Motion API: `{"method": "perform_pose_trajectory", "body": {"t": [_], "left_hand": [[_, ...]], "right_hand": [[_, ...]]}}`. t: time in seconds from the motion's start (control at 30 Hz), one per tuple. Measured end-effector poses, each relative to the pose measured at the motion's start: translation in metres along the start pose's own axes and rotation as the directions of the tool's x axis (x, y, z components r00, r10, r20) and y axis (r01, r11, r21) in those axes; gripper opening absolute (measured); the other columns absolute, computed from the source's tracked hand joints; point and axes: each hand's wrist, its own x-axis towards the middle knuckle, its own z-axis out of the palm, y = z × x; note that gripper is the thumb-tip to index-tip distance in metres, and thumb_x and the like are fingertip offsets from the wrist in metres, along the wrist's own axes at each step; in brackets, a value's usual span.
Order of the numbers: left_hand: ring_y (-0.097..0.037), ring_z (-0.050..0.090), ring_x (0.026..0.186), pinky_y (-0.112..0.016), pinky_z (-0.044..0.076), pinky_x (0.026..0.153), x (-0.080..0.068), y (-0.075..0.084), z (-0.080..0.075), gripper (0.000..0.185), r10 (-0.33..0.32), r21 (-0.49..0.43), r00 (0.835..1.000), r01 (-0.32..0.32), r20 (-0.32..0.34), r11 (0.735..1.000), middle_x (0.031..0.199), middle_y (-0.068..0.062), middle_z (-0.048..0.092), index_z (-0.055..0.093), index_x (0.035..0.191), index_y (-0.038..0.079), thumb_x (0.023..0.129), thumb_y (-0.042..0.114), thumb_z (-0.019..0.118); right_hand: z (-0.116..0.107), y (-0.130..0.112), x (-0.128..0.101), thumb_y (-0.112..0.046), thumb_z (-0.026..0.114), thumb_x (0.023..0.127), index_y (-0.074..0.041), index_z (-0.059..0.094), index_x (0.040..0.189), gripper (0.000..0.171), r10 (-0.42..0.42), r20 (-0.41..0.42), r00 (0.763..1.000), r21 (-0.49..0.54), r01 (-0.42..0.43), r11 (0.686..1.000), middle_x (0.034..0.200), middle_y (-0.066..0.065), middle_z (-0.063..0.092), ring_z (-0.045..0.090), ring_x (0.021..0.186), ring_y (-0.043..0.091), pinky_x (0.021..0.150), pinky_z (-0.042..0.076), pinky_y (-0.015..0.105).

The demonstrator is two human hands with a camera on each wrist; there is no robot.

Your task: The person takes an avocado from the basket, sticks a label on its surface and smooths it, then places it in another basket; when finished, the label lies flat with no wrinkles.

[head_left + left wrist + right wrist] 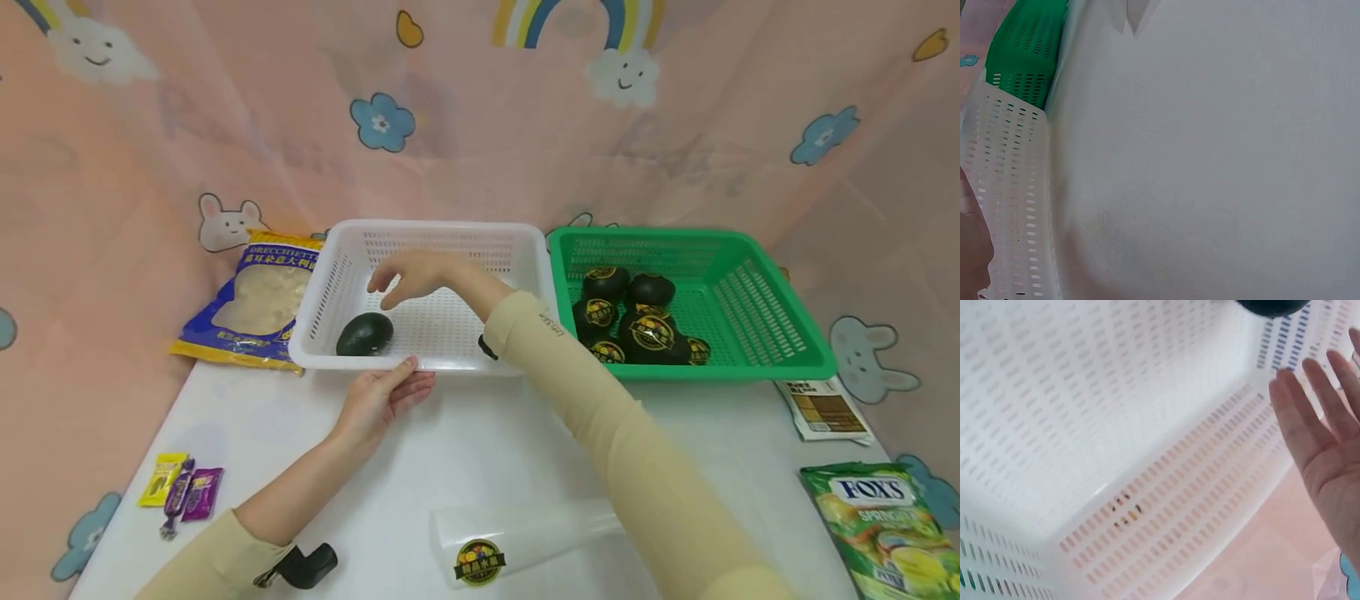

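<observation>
A dark green avocado (364,334) lies in the front left corner of the white basket (450,364). My right hand (412,273) hovers over that basket, just above and behind the avocado, its fingers loosely bent and holding nothing. In the right wrist view, the fingers of the right hand (1329,431) look extended, apart from the avocado (1272,305). My left hand (382,400) grips the basket's front rim, thumb on top and fingers below. Only an edge of the left hand (972,244) shows in the left wrist view, beside the white basket (1013,187).
A green basket (697,372) with several dark fruits (651,332), labelled black and gold, adjoins on the right. A pasta bag (262,300) leans at left, near small wrapped sweets (178,492). In front lies clear plastic (540,525) with one label; a Fox's bag (885,525) sits at right.
</observation>
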Motion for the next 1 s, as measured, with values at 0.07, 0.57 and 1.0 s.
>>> {"method": "perform_pose_trajectory", "body": {"t": [0.07, 0.57, 1.0], "left_hand": [[-0.016, 0.072, 0.083, -0.031, 0.055, 0.083, 0.0, 0.0, 0.0, 0.027, -0.007, 0.005, 1.0, 0.007, 0.005, 1.0, 0.085, -0.007, 0.073, 0.057, 0.114, -0.011, 0.1, 0.012, 0.056], [-0.014, 0.071, 0.082, -0.029, 0.055, 0.083, 0.0, 0.001, 0.001, 0.038, 0.001, 0.003, 1.0, -0.001, 0.016, 1.0, 0.084, -0.008, 0.073, 0.05, 0.123, -0.02, 0.101, 0.011, 0.054], [-0.013, 0.071, 0.083, -0.03, 0.055, 0.085, 0.001, 0.001, -0.003, 0.042, 0.004, 0.027, 1.0, -0.005, 0.022, 1.0, 0.085, -0.007, 0.073, 0.048, 0.123, -0.023, 0.1, 0.012, 0.055]], "right_hand": [[0.004, 0.0, 0.007, -0.026, 0.065, 0.094, -0.014, 0.054, 0.139, 0.048, 0.031, 0.055, 0.998, -0.027, -0.03, 0.999, 0.141, 0.007, 0.051, 0.044, 0.131, 0.019, 0.106, 0.037, 0.029], [0.031, -0.015, 0.026, -0.026, 0.074, 0.088, -0.018, 0.045, 0.137, 0.058, 0.049, 0.184, 0.982, -0.152, -0.021, 0.988, 0.135, 0.001, 0.048, 0.046, 0.121, 0.015, 0.1, 0.037, 0.025], [0.022, -0.005, 0.013, -0.027, 0.077, 0.083, -0.018, 0.047, 0.126, 0.053, 0.026, 0.135, 0.991, -0.031, -0.023, 0.999, 0.119, 0.005, 0.058, 0.055, 0.107, 0.017, 0.09, 0.046, 0.028]]}}
